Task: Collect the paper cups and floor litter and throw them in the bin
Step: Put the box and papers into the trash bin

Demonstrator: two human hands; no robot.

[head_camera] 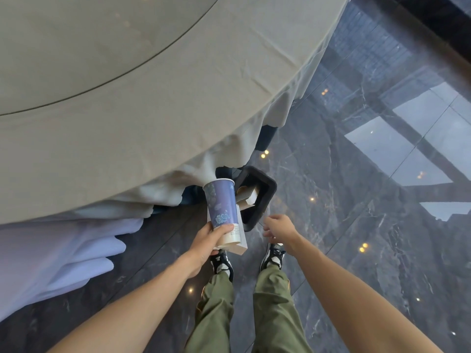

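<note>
My left hand (207,240) grips a tall purple paper cup (221,202) with a blue flower print, together with a flat white carton (240,244) pressed behind it. The cup stands upright with its rim toward the table. Just right of it on the floor sits a black rectangular bin (266,197), with pieces of brown and white cardboard (248,196) inside. My right hand (277,226) hovers with fingers spread beside the bin's near corner, holding nothing.
A large round table with a grey-beige cloth (153,110) fills the left and top, its drape reaching the floor by the bin. A pale lilac fabric (56,256) hangs at the left. The floor is dark glossy marble (356,225). My feet stand just behind the bin.
</note>
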